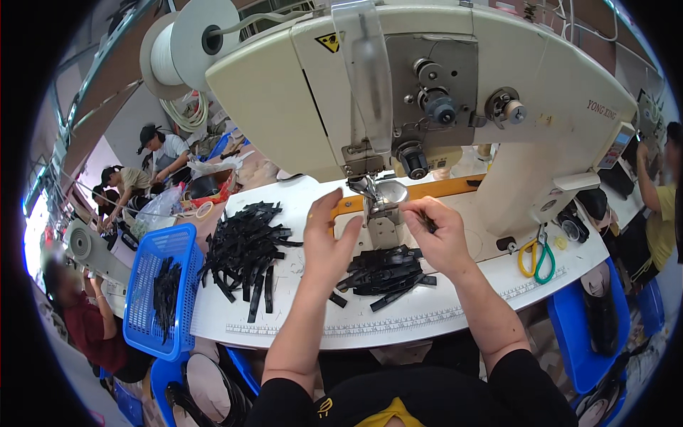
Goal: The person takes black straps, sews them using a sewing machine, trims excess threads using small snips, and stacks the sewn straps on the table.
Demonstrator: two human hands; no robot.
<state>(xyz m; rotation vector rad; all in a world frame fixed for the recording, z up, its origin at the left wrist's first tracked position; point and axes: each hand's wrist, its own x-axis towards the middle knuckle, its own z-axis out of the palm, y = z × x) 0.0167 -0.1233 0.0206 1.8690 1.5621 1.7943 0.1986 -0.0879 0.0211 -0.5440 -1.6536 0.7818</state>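
Note:
My left hand (329, 235) is open, thumb and fingers apart, just left of the sewing machine's (541, 121) needle and presser foot area. Nothing shows in it. On the other side of the presser foot, my right hand (442, 235) is closed, fingers curled round a dark strip (427, 221) that is mostly hidden. Below and between my hands lies a small pile of black strips (384, 274) on the white table (299, 327). A larger heap of black strips (245, 242) spreads left of my left hand.
A blue basket (186, 285) holding black strips stands at the table's left end. Yellow-and-green scissors (538, 256) lie at right, near a ruler strip (398, 319) along the front edge. Blue bins (580, 356) stand below. Other people work at left and right.

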